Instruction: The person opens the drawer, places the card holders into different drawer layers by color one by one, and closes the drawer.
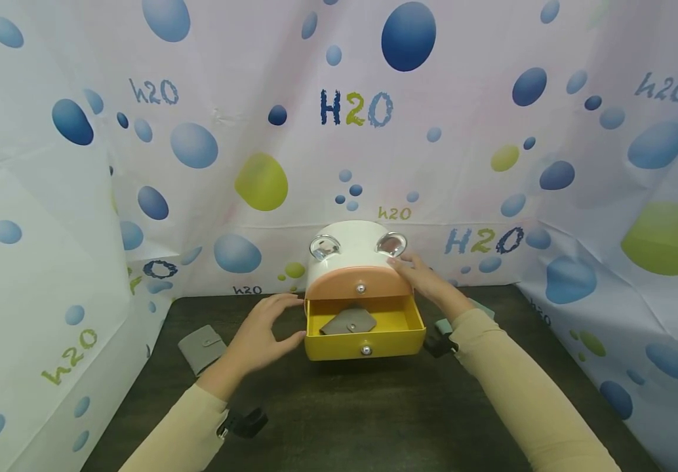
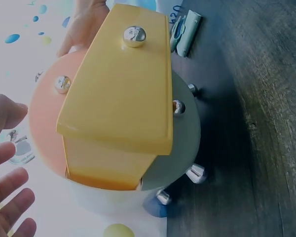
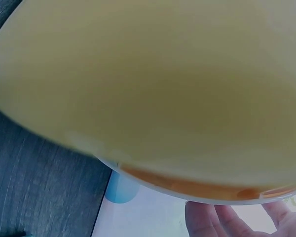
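Note:
A small rounded white cabinet stands on the table, with an orange upper drawer front and a yellow drawer pulled out below. Inside the yellow drawer lies a grey snap wallet. My left hand is just left of the drawer, thumb and fingers spread, holding nothing; its fingers also show in the left wrist view. My right hand rests its fingertips on the cabinet's upper right side. In the right wrist view, the yellow drawer fills most of the picture, with right-hand fingers below the cabinet's rim.
A second grey wallet lies on the dark table to the left. Pale green items lie right of the cabinet, partly behind my right forearm in the head view. A patterned curtain hangs behind and on both sides.

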Motion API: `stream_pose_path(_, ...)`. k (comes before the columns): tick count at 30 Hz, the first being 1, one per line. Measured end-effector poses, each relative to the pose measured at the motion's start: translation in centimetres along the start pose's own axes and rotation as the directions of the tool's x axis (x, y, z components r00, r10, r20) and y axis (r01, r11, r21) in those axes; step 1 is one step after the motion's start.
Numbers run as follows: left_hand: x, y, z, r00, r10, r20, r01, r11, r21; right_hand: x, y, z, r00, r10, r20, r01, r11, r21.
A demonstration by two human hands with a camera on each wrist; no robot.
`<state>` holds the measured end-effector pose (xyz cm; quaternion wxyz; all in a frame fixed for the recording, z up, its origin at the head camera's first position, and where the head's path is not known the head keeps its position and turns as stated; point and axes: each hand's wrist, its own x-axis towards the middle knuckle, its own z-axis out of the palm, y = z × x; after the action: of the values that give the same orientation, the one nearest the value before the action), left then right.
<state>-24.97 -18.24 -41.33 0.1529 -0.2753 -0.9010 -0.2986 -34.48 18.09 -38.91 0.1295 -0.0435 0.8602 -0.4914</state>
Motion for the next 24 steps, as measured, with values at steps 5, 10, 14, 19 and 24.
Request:
stream_pose_path(5,-0.9,-0.4,-0.1,0.999,-0.033,-0.034,0.033,0.999,0.001,0.0,0.1,-0.1,1.0,0.0,0.001,0.0,1.0,0.002)
stream_pose_path(10,-1.9,-0.7,-0.2,0.988,-0.135,-0.077,0.135,0.991,0.005,0.0,0.1,-0.1,1.0,0.007,0.013,-0.007,1.0,-0.007)
stream_pose_path(14,-2.7,-1.2,-0.3,0.962,-0.231,-0.146,0.235,0.972,0.014,0.0,0.0,-0.1,1.0,0.01,0.017,-0.01,1.0,-0.01)
stream_pose_path(19,-3.5,-2.2,-0.6,0.919,-0.308,-0.245,0.326,0.945,0.037,0.0,0.1,-0.2,1.0,0.008,0.019,-0.007,1.0,-0.03)
stream_pose_path(24,-4.3,-3.3,-1.0,0.869,-0.396,-0.297,0.427,0.903,0.045,-0.1,0.1,-0.3,1.0,0.007,0.025,-0.006,0.999,-0.038)
